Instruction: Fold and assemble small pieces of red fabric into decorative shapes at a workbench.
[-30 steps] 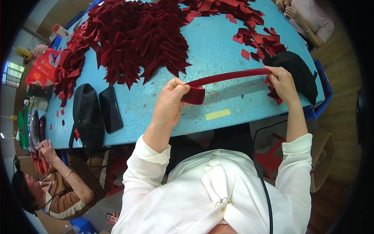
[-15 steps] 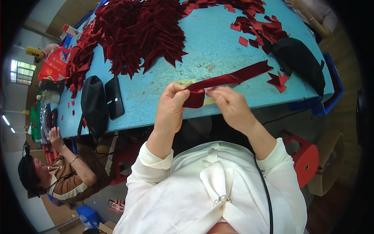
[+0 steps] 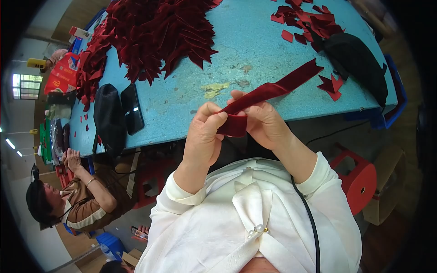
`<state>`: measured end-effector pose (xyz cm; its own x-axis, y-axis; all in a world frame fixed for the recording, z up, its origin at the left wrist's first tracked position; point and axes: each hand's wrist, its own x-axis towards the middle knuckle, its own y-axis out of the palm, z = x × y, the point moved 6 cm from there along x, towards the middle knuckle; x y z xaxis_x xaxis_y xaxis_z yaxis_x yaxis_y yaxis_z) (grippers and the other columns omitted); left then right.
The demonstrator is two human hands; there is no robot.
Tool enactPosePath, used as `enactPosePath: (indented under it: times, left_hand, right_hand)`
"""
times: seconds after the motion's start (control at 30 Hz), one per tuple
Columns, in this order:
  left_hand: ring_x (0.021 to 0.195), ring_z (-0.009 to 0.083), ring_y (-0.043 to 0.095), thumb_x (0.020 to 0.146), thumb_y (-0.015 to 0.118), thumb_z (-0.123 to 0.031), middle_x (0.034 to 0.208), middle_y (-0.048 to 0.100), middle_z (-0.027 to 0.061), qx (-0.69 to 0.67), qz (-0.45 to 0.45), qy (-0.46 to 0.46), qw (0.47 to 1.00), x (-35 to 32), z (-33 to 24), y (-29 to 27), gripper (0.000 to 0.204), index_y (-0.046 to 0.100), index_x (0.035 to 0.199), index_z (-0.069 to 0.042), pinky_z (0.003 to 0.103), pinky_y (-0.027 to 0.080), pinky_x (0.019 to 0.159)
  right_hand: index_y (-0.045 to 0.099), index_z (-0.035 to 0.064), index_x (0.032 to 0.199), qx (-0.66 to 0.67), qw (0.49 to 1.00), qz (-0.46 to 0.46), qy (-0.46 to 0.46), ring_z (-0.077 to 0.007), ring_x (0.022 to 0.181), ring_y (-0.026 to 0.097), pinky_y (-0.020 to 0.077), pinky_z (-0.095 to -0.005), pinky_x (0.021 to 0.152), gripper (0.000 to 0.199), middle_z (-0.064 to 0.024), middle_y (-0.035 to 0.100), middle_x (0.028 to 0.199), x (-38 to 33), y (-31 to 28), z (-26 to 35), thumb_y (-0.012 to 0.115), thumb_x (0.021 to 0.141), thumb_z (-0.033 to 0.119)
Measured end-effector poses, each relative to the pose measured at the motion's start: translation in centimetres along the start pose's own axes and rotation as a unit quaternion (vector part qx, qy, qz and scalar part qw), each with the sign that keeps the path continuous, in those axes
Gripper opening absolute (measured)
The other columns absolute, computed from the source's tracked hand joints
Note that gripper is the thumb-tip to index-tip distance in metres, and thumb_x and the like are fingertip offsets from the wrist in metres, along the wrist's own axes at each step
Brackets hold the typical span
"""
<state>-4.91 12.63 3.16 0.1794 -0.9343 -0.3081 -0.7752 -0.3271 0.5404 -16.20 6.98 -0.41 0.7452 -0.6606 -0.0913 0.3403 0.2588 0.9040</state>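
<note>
A dark red velvet ribbon (image 3: 287, 86) is held between both hands near the table's front edge. Its notched end reaches out to the far right, while the near part is bent into a flat loop below my fingers. My left hand (image 3: 207, 129) pinches the ribbon at the loop's left side, thumb on top. My right hand (image 3: 266, 123) is closed on the ribbon at the loop's right side, with a fingertip showing behind the strip. What the fingers press on inside the loop is hidden.
A big heap of red velvet pieces (image 3: 154, 36) covers the table's far left. Red scraps (image 3: 309, 22) and a black pouch (image 3: 355, 63) lie right. Another black pouch (image 3: 109, 120) and a phone (image 3: 132, 109) lie left. Someone sits at left; a red stool (image 3: 359, 186) stands right.
My right hand has moved in to the left and taken hold of the ribbon beside the loop. The ribbon's free end has swung upward. The view has shifted slightly.
</note>
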Motion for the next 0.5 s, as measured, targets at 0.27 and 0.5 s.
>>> enactPosePath:
  times: [0.27,0.5]
  left_hand:
    - [0.068,0.0065,0.056,0.092,0.056,-0.007,0.082,0.064,0.0005,-0.029,0.025,-0.048,0.998,-0.4,0.4,0.3,0.005,0.055,0.087,-0.010,0.021,0.041,0.059]
    - [0.069,0.0102,0.059,0.091,0.056,-0.007,0.081,0.064,0.0029,-0.049,0.074,-0.086,0.992,-0.6,0.4,0.3,0.002,0.055,0.090,-0.008,0.025,0.045,0.062]
  right_hand:
    - [0.064,0.0109,0.113,-0.002,0.999,0.043,-0.004,-0.0174,0.101,0.061,0.0505,-0.0299,0.089,0.036,-0.0064,0.064,0.107,0.7,0.1,0.7,0.072,0.080,-0.001]
    - [0.068,0.0113,0.101,-0.139,0.985,0.082,-0.066,-0.0172,0.097,0.058,0.0491,-0.0293,0.087,0.029,-0.0048,0.059,0.101,0.8,1.0,2.6,0.076,0.076,0.001]
